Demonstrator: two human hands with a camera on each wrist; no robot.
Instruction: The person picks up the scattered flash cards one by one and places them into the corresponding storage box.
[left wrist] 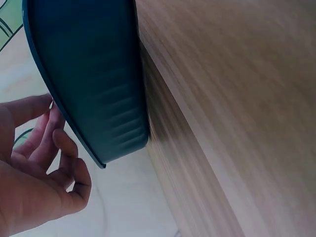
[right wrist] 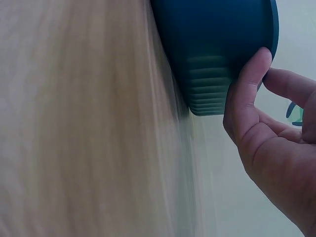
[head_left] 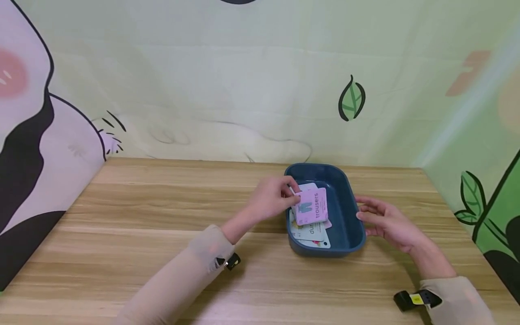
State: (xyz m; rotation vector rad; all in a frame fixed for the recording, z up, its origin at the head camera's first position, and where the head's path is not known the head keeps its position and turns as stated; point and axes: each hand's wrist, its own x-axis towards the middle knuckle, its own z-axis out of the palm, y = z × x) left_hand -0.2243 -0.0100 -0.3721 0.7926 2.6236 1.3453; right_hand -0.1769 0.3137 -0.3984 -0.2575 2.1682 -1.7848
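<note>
A dark blue plastic bin (head_left: 345, 207) stands on the table, with several picture cards in its left half. My left hand (head_left: 274, 196) reaches over the left rim and pinches a pink card (head_left: 317, 205) printed "trousers" between thumb and finger. Beneath it lie white cards (head_left: 310, 232), one partly reading "dun", the rest covered. In the left wrist view, the bin's wall (left wrist: 89, 79) hides the card from sight. My right hand (head_left: 392, 223) touches the bin's right side near the rim, fingers extended; the right wrist view shows fingertips against the outer wall (right wrist: 212, 49).
The wood-grain table (head_left: 162, 198) runs back to a pale green cloth backdrop (head_left: 243, 90) with cartoon drawings. The bin sits by the table's far edge, right of the middle. A small black device (head_left: 416, 299) is strapped at the right wrist.
</note>
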